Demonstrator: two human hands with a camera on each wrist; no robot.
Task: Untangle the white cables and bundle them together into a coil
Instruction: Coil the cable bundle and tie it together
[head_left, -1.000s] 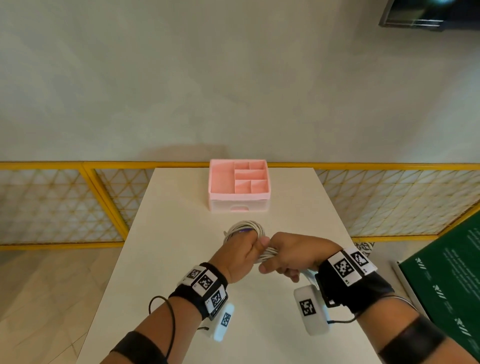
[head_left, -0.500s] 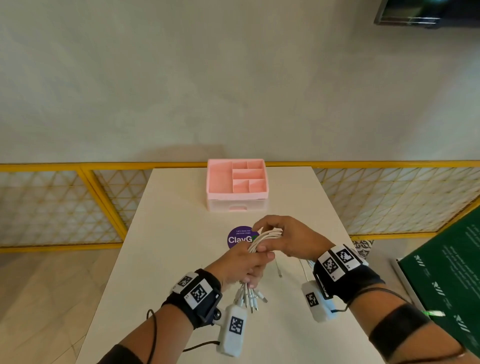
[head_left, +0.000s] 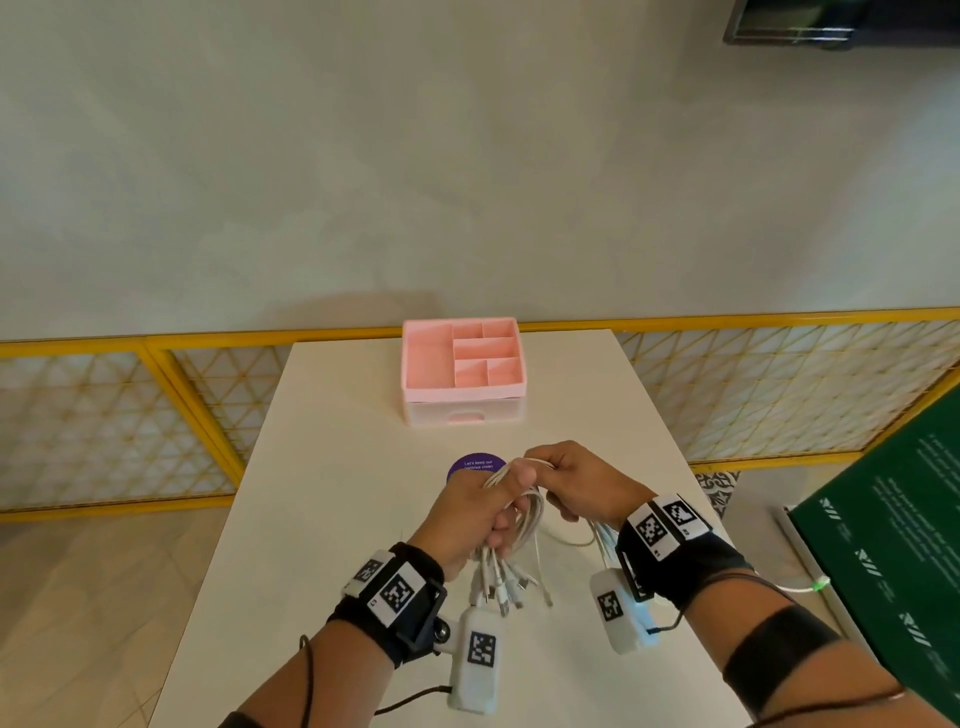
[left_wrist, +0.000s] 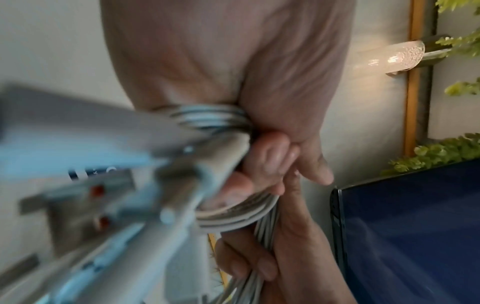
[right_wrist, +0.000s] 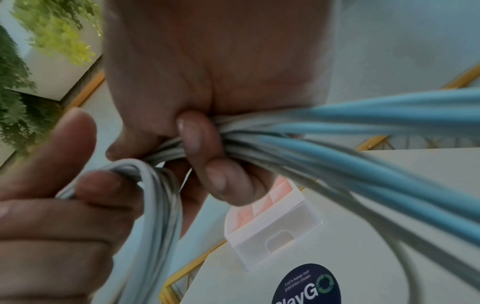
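Since 0.5 s ago both hands have drawn closer together above the counter (head_left: 332, 467), and the purple sticker (head_left: 470, 464) shows less behind them. Left hand (head_left: 467, 512) has its grip clamped on the white cables (head_left: 527, 512), fingers curled round the gathered strands with the plug ends (head_left: 501, 587) hanging below the fist toward the person. Right hand (head_left: 582, 483) also has its grip closed on the same bundle, pinching the upper loop just beside the left thumb. 2 hands hold 1 bundle; the cable count cannot be told, though several plugs dangle. Its long axis runs roughly vertical, loop up, plugs down, with loose strands trailing off under the right wrist. 1 pink organizer (head_left: 464, 366) sits at the counter's far edge, well apart.
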